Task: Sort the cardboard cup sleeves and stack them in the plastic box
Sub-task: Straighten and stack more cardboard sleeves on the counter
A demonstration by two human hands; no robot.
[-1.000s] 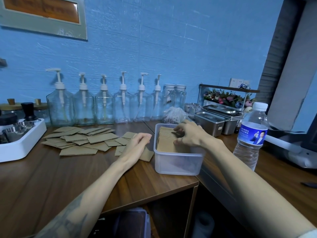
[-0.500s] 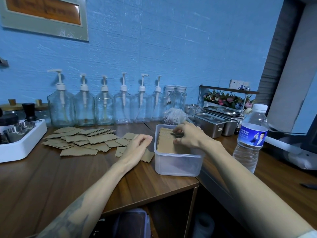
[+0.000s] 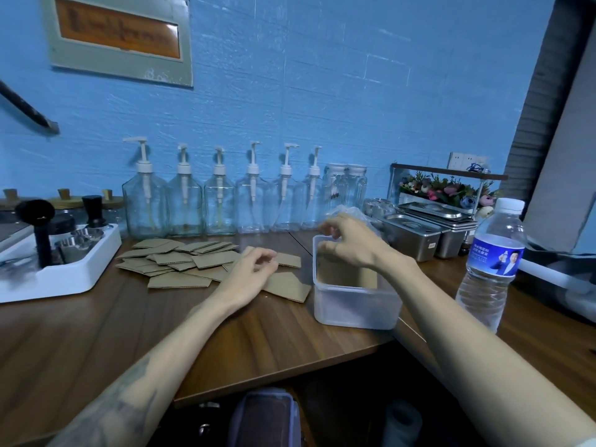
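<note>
Right of centre in the frame, the right hand (image 3: 351, 245) is hovering over the plastic box (image 3: 356, 306), its fingers (image 3: 325, 227) loosely spread and curled, pinching nothing that can be made out. Just left of it, the left hand (image 3: 253, 269) is resting on the loose cardboard sleeves (image 3: 180, 262), fingers curled inward; whether they are gripping a sleeve cannot be told. A stack of sleeves (image 3: 346, 274) is sitting inside the box. The rest are lying scattered and overlapping on the desk (image 3: 96, 327), left of centre. These flat sleeves are likely light and fairly stiff, yet easy to crease, so pinching one by a long edge and sliding it off the pile looks safest. A water bottle (image 3: 491, 269) is standing near the box at the right.
</note>
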